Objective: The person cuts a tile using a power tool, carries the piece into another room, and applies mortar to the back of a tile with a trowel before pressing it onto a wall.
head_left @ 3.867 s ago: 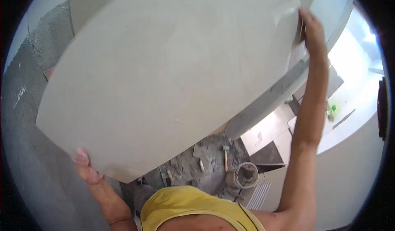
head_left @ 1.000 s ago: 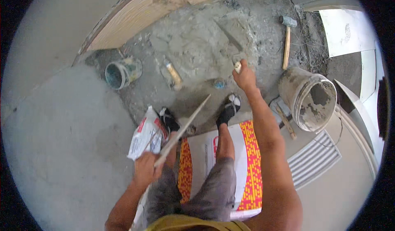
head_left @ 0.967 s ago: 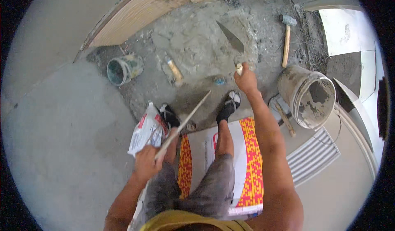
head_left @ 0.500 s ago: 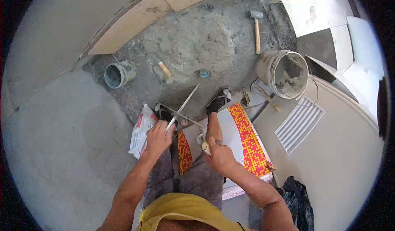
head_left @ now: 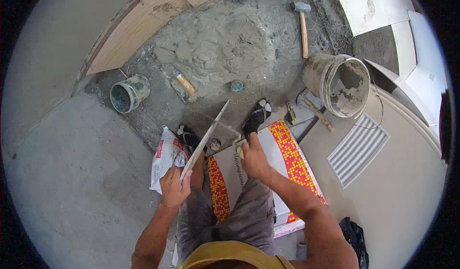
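My left hand [head_left: 175, 187] grips the near end of a long, narrow pale strip [head_left: 204, 142], which tapers to a point away from me. Its material I cannot make out. In my right hand [head_left: 255, 162] is a trowel [head_left: 240, 151], held by its light wooden handle. The trowel's curved neck rises beyond my fist, and its thin blade shows almost edge-on and blurred, reaching left behind the strip. Under my right arm lies a white carton [head_left: 258, 149] with red and yellow checks. A white plastic bag [head_left: 163, 161] leans near my left foot.
Wet mortar [head_left: 223, 44] is spread ahead, with a wooden-handled tool [head_left: 185, 84] at its near edge. A small bucket [head_left: 129, 93] stands left and a large bucket [head_left: 335, 84] right. A mallet [head_left: 303, 32], a hammer [head_left: 316, 111] and a panel with a vent [head_left: 358, 149] lie rightward.
My left hand has come lower, and the strip now shows more of its broad side. The trowel hand has moved forward, away from my body. The view has shifted slightly.
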Demonstrator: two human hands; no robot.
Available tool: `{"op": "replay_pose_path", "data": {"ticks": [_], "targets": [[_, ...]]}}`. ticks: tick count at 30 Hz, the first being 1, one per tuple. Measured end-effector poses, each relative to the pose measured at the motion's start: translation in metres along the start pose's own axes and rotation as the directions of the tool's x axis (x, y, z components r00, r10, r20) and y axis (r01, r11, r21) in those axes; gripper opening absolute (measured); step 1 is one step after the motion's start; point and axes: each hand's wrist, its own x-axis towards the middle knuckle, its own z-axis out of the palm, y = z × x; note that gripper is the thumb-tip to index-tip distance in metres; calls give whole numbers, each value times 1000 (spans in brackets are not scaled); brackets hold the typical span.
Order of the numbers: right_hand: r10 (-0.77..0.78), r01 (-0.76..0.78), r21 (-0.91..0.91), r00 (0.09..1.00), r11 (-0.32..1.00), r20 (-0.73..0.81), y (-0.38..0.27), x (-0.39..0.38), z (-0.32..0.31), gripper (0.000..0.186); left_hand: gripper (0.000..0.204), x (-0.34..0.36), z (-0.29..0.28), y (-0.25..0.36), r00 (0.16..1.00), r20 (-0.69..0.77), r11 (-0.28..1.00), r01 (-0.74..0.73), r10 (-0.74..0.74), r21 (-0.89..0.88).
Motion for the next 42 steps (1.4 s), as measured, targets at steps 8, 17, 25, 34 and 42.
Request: {"op": "replay_pose_path", "data": {"ticks": [8,17,25,34,42], "targets": [[395,-416,151,906,897,150,78,100,48,37,24,15,8,3,997,33,998,-64,63,17],[-175,116,-196,931,974,-319,37,35,44,41,23,15,-10,-13,991,76,993,-114,113,9],[448,-456,123,890,881,90,96,138,67,47,24,15,4,0,995,104,1000,-1,1,-2],[321,-293,364,947,884,-17,-31,-4,49,63,24,49,-22,37,998,59,998,16,-12,-68],[324,-334,287,942,898,83,-47,44,60,56,36,-34,-44,24,952,63,954,300,-299,-15]]}}
